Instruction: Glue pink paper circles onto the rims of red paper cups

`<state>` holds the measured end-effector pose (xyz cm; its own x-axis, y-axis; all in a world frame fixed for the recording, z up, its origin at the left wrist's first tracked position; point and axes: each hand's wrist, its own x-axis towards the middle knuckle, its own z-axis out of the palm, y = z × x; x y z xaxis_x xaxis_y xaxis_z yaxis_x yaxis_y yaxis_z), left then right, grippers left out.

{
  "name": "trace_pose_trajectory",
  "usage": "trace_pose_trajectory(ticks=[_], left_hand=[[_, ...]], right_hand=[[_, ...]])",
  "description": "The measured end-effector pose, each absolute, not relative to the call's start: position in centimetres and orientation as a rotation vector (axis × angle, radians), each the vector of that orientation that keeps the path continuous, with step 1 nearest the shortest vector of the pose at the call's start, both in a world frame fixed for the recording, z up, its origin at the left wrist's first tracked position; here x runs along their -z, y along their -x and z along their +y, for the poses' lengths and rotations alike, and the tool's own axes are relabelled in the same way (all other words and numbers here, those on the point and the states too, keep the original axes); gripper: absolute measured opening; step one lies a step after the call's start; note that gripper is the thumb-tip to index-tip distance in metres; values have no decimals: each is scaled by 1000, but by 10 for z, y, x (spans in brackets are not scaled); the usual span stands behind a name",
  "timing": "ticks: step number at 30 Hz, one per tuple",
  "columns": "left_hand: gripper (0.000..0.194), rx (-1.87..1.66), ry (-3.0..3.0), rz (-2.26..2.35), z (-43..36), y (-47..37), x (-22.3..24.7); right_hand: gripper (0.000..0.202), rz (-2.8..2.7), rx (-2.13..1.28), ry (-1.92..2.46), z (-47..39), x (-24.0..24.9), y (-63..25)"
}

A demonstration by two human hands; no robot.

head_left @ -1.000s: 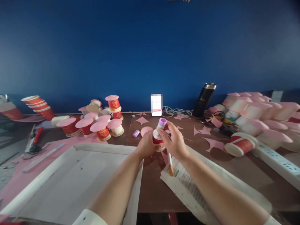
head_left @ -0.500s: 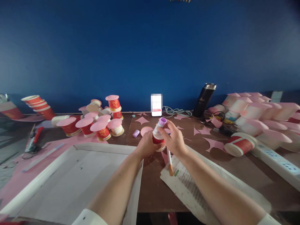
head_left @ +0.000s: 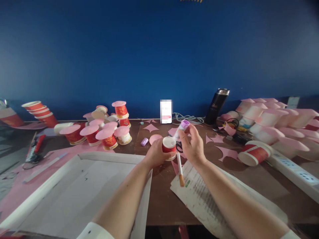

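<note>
Your left grip (head_left: 156,153) is closed around the paper cup (head_left: 168,147), fingers and thumb wrapped on its red side wall. Note the cup's position: near the middle of the desk (head_left: 161,196), upright on its axis, white round end facing up. Your right grip (head_left: 193,146) is clamped on the purple-and-white tube (head_left: 181,127), thumb against fingers. You hold this tube tilted, above and to the right of the cup, clear of its top surface.

Locate the nearby items as follows. Left of the cup, a pink disc (head_left: 154,138) lies flat just beyond your left fingers, with a small purple cap (head_left: 144,142) beside it. Between your two grips, a black looped handle (head_left: 178,146) is partly visible. Below your right grip, a white-handled brush (head_left: 180,171) rests with its brown end over the printed sheet (head_left: 201,196).

On your left, observe the white tray (head_left: 82,189) and, behind it, a group of cups topped with pink discs (head_left: 106,134). On your right, one red-and-white cup (head_left: 255,153) lies on its side next to the power strip (head_left: 296,174). At the rear, a black flask (head_left: 216,108) leans near the blue wall (head_left: 139,59).
</note>
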<state>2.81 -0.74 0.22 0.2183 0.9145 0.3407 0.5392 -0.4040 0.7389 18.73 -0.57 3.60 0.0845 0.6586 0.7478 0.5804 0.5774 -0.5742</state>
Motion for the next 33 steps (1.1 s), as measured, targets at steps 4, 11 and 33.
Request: trace_pose_trajectory(ticks=[4,11,33], left_hand=[[43,-1059,-2035,1365,-4,-26,5],[41,-1050,-2030,1352,-5,-26,4],[42,-1057,-2065,1330,-2,-24,7]], right_hand=[[30,-1736,-64,1078,-4,-33,-185],[32,-1759,-312,1019,-10,-32,-182],[29,-1607,-590,880,-11,-31,-175]])
